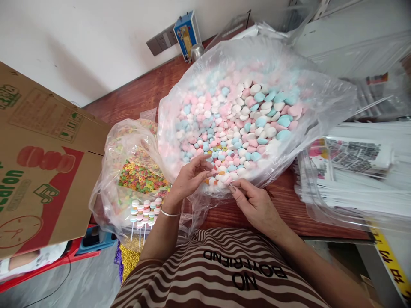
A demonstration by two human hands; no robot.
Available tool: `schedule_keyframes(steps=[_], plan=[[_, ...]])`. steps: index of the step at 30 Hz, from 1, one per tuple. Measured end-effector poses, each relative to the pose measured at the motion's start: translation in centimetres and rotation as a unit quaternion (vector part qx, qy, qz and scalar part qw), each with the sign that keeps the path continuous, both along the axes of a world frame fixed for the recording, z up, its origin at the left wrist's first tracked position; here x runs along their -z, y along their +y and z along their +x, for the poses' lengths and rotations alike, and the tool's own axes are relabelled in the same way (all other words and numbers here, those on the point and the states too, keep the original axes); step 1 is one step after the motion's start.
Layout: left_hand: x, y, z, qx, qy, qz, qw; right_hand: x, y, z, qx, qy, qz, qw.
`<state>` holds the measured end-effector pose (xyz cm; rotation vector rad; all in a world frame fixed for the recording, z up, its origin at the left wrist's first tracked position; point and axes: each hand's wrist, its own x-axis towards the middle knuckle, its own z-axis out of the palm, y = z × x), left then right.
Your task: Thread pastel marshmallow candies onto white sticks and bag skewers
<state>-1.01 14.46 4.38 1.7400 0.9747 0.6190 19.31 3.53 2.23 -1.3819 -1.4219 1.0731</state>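
Observation:
My left hand point(192, 176), a bracelet at its wrist, is over the near edge of a big clear plastic bag point(173, 102). Its fingers are stretched out with the thumb apart, close to small candies. Pink, white and blue button-shaped candies point(250, 128) fill the bag, with a few orange and yellow rings among them. At the bag's near rim my right hand point(252, 201) has thumb and forefinger pinched together; what they hold is too small to make out. Left of my hands, finished-looking candy sticks point(146, 211) stand in a cluster, stacked with pastel candies and rings.
A second plastic bag point(111, 149) holds colourful ring candies point(138, 177). A printed cardboard box point(48, 171) stands at the left. White paper sticks or packaging point(359, 179) lie in a clear tray at right. A blue device point(186, 34) is by the wall on the wooden table point(128, 96).

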Motion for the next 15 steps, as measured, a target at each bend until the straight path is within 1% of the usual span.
schedule_keyframes(steps=[2,4,6,8,9,11,13,15], plan=[[-0.3,-0.2,-0.7,0.027,0.097,0.104,0.99,0.0,0.0,0.3,0.01,-0.002,0.002,1.0],[-0.6,-0.4,-1.2,0.081,0.17,0.184,0.965,0.0,-0.1,0.6,0.014,-0.007,0.003,1.0],[-0.7,-0.6,-1.3,0.108,0.208,0.237,0.943,0.0,-0.1,0.6,0.012,-0.007,0.004,1.0],[-0.7,-0.7,-1.3,0.101,0.232,0.261,0.932,0.1,-0.1,0.5,0.005,-0.003,0.003,1.0],[-0.7,-0.7,-1.2,0.093,0.234,0.26,0.932,0.2,-0.2,0.4,0.001,-0.002,0.002,1.0],[-0.7,-0.7,-1.1,0.064,0.212,0.233,0.947,0.4,-0.3,0.3,-0.008,-0.003,-0.003,1.0],[-0.6,-0.7,-0.9,0.002,0.155,0.177,0.972,0.4,-0.5,0.2,-0.018,-0.007,-0.007,1.0],[-0.6,-0.8,-0.6,-0.077,0.082,0.093,0.989,0.4,-0.7,0.1,-0.033,-0.01,-0.01,0.999]])
